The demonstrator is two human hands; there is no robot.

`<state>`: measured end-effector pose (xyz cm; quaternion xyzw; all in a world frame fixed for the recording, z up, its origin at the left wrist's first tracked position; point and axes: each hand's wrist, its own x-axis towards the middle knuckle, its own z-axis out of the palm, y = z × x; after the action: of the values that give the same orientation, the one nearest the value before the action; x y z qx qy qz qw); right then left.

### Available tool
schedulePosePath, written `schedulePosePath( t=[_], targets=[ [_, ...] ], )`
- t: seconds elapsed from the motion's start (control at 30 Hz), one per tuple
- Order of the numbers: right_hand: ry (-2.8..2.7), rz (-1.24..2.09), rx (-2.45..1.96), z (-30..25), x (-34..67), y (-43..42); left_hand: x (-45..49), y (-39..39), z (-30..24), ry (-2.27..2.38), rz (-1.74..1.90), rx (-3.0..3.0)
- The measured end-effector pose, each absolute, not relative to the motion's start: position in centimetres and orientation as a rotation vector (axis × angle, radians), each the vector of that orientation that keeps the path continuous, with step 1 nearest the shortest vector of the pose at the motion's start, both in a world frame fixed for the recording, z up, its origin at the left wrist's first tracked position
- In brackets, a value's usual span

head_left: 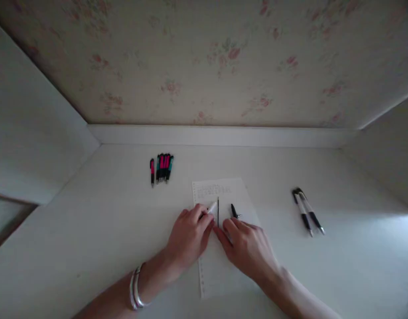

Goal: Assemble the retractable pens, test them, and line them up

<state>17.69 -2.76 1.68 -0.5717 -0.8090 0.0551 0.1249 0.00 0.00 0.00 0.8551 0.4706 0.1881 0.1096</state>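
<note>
My left hand (192,230) is closed around a white pen barrel (212,207), whose pale end sticks up past the fingers. Close beside it, my right hand (247,241) has its fingers curled in with the thumb pointing toward the left fingertips. Whatever it may be pinching is hidden. Between the hands a thin dark ink refill (218,210) lies lengthwise on a sheet of lined paper (224,283). Just beyond the right fingers rest a black pen part (233,210) and a small shiny metal piece (239,215).
At the back left several pink, green and black pens (164,168) lie in a row, with one pink-and-black pen (152,172) slightly apart. Two white-and-black pens (306,210) lie to the right. A floral wall (204,66) closes off the white desk (124,212) behind.
</note>
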Motion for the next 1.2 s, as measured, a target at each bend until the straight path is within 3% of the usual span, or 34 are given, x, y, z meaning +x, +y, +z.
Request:
schedulePosePath(
  t=[0.4, 0.83, 1.07, 1.2],
  targets=[
    [-2.643, 0.164, -1.825, 3.2, 16.4, -1.0, 0.3, 0.3, -0.5, 1.344, 0.874, 2.259],
    [-2.517, 0.251, -2.034, 4.2, 16.3, 0.0, 0.7, 0.5, -0.4, 1.339, 0.829, 2.268],
    [-2.637, 0.269, -1.921, 3.8, 16.4, 0.7, 0.9, 0.6, -0.3, 1.334, 0.832, 2.276],
    [-2.416, 0.337, -1.961, 3.7, 17.2, 1.1, 1.0, 0.7, -0.3, 1.335, 0.893, 2.249]
  ],
)
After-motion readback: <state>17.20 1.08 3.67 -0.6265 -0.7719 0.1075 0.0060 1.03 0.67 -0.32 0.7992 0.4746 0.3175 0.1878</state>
